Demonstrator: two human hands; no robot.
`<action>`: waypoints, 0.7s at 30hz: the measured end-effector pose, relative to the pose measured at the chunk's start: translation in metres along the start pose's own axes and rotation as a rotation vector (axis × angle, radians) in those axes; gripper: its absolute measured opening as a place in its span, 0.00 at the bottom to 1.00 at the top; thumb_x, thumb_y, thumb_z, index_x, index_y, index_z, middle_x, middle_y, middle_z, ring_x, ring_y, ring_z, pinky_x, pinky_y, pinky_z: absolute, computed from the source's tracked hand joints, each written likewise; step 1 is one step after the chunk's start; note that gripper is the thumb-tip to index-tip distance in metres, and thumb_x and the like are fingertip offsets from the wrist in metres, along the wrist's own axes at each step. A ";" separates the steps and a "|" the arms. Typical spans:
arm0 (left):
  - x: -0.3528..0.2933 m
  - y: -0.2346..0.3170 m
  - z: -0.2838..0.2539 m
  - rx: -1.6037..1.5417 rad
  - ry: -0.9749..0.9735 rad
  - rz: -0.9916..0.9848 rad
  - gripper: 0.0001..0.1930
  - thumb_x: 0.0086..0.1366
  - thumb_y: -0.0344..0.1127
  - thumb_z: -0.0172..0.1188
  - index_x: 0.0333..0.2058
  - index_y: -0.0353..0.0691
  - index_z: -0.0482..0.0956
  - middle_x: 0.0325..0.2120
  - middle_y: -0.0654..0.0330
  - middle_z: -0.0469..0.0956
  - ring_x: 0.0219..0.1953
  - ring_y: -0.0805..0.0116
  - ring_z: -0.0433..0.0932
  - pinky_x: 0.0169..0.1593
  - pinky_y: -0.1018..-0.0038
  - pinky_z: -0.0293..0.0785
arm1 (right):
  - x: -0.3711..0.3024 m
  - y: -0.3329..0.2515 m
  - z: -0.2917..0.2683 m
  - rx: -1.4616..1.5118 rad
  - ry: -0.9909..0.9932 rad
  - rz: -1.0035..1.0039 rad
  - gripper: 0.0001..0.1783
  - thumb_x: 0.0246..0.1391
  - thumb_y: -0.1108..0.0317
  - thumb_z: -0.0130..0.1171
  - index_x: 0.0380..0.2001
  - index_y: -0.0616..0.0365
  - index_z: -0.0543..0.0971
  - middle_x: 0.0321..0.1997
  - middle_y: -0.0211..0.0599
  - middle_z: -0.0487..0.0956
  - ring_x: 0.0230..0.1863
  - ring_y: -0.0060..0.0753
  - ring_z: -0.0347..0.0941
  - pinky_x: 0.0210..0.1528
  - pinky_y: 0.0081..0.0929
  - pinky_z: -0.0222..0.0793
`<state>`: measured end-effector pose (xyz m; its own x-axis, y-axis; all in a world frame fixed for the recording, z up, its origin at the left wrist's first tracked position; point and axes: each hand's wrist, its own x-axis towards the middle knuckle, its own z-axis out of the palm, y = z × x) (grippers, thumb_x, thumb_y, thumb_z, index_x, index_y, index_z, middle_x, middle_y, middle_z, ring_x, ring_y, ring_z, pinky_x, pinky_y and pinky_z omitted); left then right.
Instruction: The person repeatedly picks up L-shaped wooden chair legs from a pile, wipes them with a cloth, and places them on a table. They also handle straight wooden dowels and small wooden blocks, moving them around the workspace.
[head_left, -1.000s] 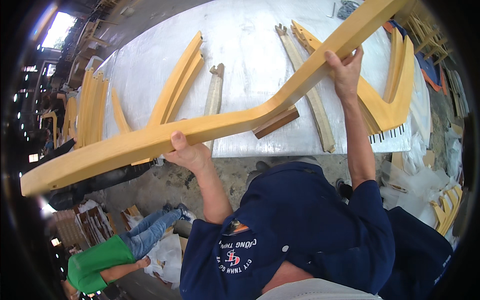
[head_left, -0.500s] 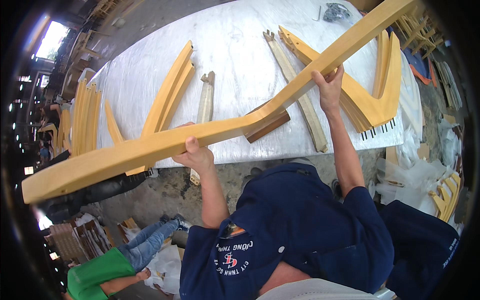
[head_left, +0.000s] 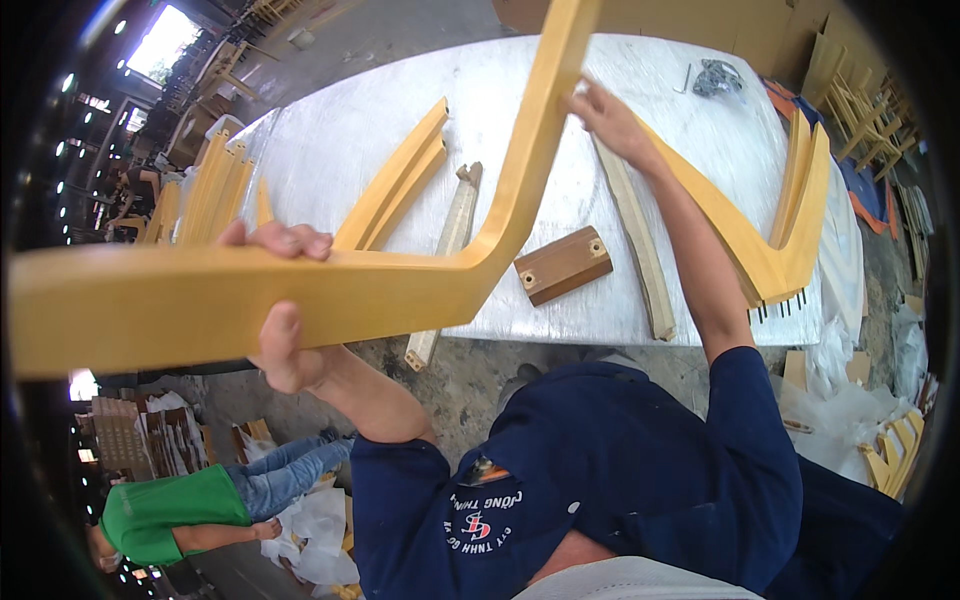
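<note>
A long, bent yellow wooden furniture part (head_left: pixel 400 295) is held up over the table, its left end large and near. My left hand (head_left: pixel 300 365) wraps round the wide left section, thumb on the near edge and fingers over the far one. My right hand (head_left: pixel 615 125) grips the edge of the steeply raised right section; some fingers are hidden behind it. Beneath lies a brown wooden block (head_left: pixel 563 265) with a hole near each end. Pale padded strips lie either side, one on the left (head_left: pixel 457 220) and one on the right (head_left: pixel 637 240).
V-shaped yellow parts (head_left: pixel 775 265) with dark bolts lie at the wrapped table's (head_left: pixel 500 90) right. Curved parts (head_left: pixel 395 185) and stacked parts (head_left: pixel 213 190) are leftward. A hex key (head_left: pixel 685 80) and a bag of hardware (head_left: pixel 718 80) sit far back. A person in green (head_left: pixel 175 515) stands lower left.
The bent part has turned: its right section now points more steeply up and sits further left, and its left end is nearer. The brown block, partly covered before, now shows fully.
</note>
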<state>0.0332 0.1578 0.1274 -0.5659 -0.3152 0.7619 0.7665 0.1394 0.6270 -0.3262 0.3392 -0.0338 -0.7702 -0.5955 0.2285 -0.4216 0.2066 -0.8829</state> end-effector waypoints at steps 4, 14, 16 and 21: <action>0.005 -0.015 0.015 0.244 0.144 -0.084 0.29 0.54 0.29 0.58 0.55 0.24 0.65 0.37 0.46 0.74 0.40 0.57 0.75 0.54 0.58 0.67 | -0.051 0.145 0.019 -0.696 0.053 0.127 0.38 0.55 0.41 0.59 0.58 0.60 0.73 0.53 0.58 0.77 0.57 0.54 0.73 0.57 0.46 0.69; -0.033 -0.061 -0.008 0.403 0.225 -0.420 0.06 0.59 0.24 0.61 0.36 0.30 0.78 0.29 0.58 0.79 0.31 0.72 0.77 0.35 0.75 0.73 | -0.145 0.221 0.048 -0.739 0.122 0.431 0.46 0.41 0.60 0.71 0.64 0.54 0.62 0.53 0.53 0.71 0.54 0.57 0.69 0.50 0.52 0.71; -0.038 -0.078 -0.011 0.425 0.195 -0.486 0.05 0.59 0.24 0.61 0.35 0.32 0.78 0.28 0.59 0.79 0.30 0.74 0.76 0.34 0.76 0.73 | -0.138 0.235 0.037 -0.710 0.110 0.381 0.43 0.43 0.64 0.68 0.64 0.54 0.63 0.47 0.53 0.75 0.48 0.56 0.74 0.48 0.48 0.73; -0.052 -0.113 -0.022 0.433 0.244 -0.598 0.04 0.59 0.25 0.63 0.33 0.33 0.77 0.27 0.62 0.78 0.29 0.74 0.76 0.33 0.76 0.72 | -0.148 0.169 0.012 0.046 0.078 0.382 0.35 0.47 0.65 0.63 0.59 0.59 0.67 0.36 0.44 0.81 0.33 0.41 0.79 0.38 0.35 0.76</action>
<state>-0.0168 0.1375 0.0131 -0.7246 -0.6429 0.2481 0.1361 0.2193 0.9661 -0.2776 0.4533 -0.2219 -0.9023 -0.4213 -0.0919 -0.0765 0.3662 -0.9274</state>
